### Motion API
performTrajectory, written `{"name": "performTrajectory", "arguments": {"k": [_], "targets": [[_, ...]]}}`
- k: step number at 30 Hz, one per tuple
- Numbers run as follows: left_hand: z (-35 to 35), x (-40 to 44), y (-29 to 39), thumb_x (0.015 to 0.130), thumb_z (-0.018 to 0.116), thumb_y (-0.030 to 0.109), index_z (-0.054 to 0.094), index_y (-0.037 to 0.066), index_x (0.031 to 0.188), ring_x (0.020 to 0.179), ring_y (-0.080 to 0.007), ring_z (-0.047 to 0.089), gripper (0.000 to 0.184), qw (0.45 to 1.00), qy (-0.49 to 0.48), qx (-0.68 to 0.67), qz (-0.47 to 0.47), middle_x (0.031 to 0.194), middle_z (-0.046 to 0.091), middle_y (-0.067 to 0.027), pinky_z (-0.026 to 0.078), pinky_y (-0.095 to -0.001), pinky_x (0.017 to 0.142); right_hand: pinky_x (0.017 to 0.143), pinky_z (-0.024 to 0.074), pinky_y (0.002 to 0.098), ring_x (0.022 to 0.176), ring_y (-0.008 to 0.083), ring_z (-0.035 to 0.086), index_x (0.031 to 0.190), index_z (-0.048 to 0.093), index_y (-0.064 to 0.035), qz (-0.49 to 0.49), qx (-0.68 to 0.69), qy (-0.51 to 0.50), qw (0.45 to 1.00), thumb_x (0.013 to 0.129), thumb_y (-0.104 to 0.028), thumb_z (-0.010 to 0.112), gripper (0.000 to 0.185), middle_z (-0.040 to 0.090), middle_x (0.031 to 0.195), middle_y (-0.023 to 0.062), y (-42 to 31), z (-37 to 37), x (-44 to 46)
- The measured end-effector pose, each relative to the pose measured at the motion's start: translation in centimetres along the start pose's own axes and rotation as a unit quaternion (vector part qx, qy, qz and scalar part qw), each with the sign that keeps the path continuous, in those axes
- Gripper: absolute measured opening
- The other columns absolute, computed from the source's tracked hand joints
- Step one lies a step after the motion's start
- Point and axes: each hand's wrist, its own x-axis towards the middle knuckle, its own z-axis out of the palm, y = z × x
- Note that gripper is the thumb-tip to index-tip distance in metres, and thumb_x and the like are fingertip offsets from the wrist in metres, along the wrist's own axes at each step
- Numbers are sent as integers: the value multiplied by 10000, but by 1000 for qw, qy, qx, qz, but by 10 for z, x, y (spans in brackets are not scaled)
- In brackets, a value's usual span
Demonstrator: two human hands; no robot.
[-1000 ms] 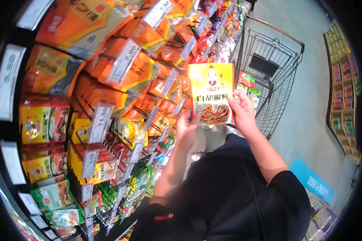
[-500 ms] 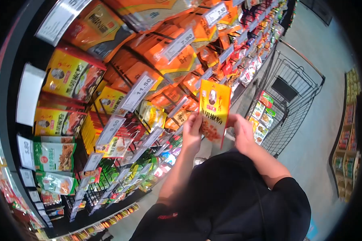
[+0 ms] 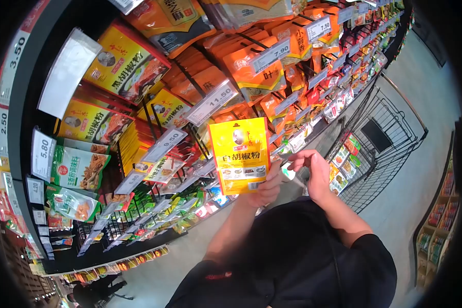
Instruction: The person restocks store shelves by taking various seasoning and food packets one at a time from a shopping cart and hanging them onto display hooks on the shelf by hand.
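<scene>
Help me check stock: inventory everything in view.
Held packet: one, yellow, centre
Rack: one, black, left
Pepper packets: several, yellow, rack's left
Spice packets: many, orange, upper rack
Seasoning packets: several, green, lower rack
Price tags: many, whitish, along rack
Cart: one, black, right
Cart packets: several, multicoloured, inside cart
Shelf: one, tan, far right
Floor: one, grey, below
Dark shape: one, black, lower left
Shirt: one, black, bottom
Left hand: one, bare, gripping held packet
Right hand: one, bare, off packet

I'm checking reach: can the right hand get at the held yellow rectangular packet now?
Probably yes: the right hand looks free beside the packet, though the left hand covers one lower corner.
</scene>
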Motion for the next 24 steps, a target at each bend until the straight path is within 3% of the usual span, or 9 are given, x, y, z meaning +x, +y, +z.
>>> {"name": "performTrajectory", "arguments": {"k": [1, 3, 5, 7, 12, 17, 21, 23, 24], "targets": [[2, -3, 0, 958, 505, 415, 442, 15, 911, 492, -108, 389, 407, 1000, -1, 3, 3, 643, 409, -36, 349, -224, 425, 791, 484, 298, 817, 158, 617, 1052, 552, 61, 0, 1, -4, 1000, 1051, -321, 304, 455, 645, 897, 115, 0, 5, 0], [4, -10, -2, 944, 537, 406, 460, 27, 946, 539, -107, 415, 386, 953, 207, 133, 176, 659, 403, -27, 359, -209, 456, 806, 479, 301, 854, 169, 621, 1086, 544, 55, 14, 25, 16, 999, 1047, -319, 317, 439, 647, 967, 129, -1, 14, 2], [-3, -9, -9, 966, 531, 377, 493, 49, 962, 583, -88, 443, 330, 903, 247, 221, 271, 702, 449, -11, 362, -192, 478, 838, 469, 301, 932, 175, 608, 1186, 507, 48, 10, 17, -26, 999, 1044, -303, 321, 422, 628, 1080, 145, 0, 15, 6], [-5, -3, -9, 999, 498, 344, 522, 66, 946, 582, -66, 467, 284, 623, 510, 415, 423, 726, 495, 11, 375, -210, 471, 857, 454, 290, 1022, 174, 582, 1284, 449, 43, 20, 27, -49, 998, 1041, -270, 336, 413, 599, 1162, 145, -2, 22, 11], [3, -35, -9, 988, 547, 225, 570, 55, 997, 650, -56, 538, 172, 596, 485, 512, 384, 786, 569, 18, 462, -228, 537, 1033, 375, 303, 1224, 153, 479, 1418, 328, 45, 91, 40, -62, 993, 955, 11, 481, 489, 518, 1319, 124, 11, 43, 15], [16, -53, -10, 935, 604, 91, 567, 17, 1148, 907, -78, 598, 228, 588, 461, 548, 377, 1019, 652, -36, 486, -227, 768, 1036, 379, 297, 1246, 163, 475, 1450, 284, 39, 76, -39, -87, 993, 953, 26, 473, 532, 488, 1365, 125, 32, 58, 21], [21, -70, -6, 933, 594, 73, 548, 2, 1186, 976, -110, 610, 267, 579, 446, 553, 400, 1087, 655, -71, 475, -258, 860, 1018, 387, 363, 1258, 310, 456, 1401, 352, 64, -39, -226, -88, 969, 883, -16, 565, 565, 433, 1361, 225, 24, 82, 25], [25, -79, 0, 932, 590, 65, 543, -3, 1183, 996, -118, 609, 264, 550, 436, 559, 441, 1096, 654, -80, 470, -269, 874, 1023, 373, 440, 1254, 407, 424, 1367, 415, 45, -264, -402, -95, 872, 849, -21, 591, 552, 407, 1362, 250, 9, 101, 30], [32, -83, 3, 936, 572, 37, 537, -8, 1176, 1008, -129, 610, 246, 531, 426, 582, 444, 1099, 653, -93, 468, -275, 888, 1046, 339, 506, 1272, 452, 392, 1328, 483, 17, -303, -408, -120, 853, 839, -48, 605, 509, 378, 1397, 254, 11, 106, 34]]}}
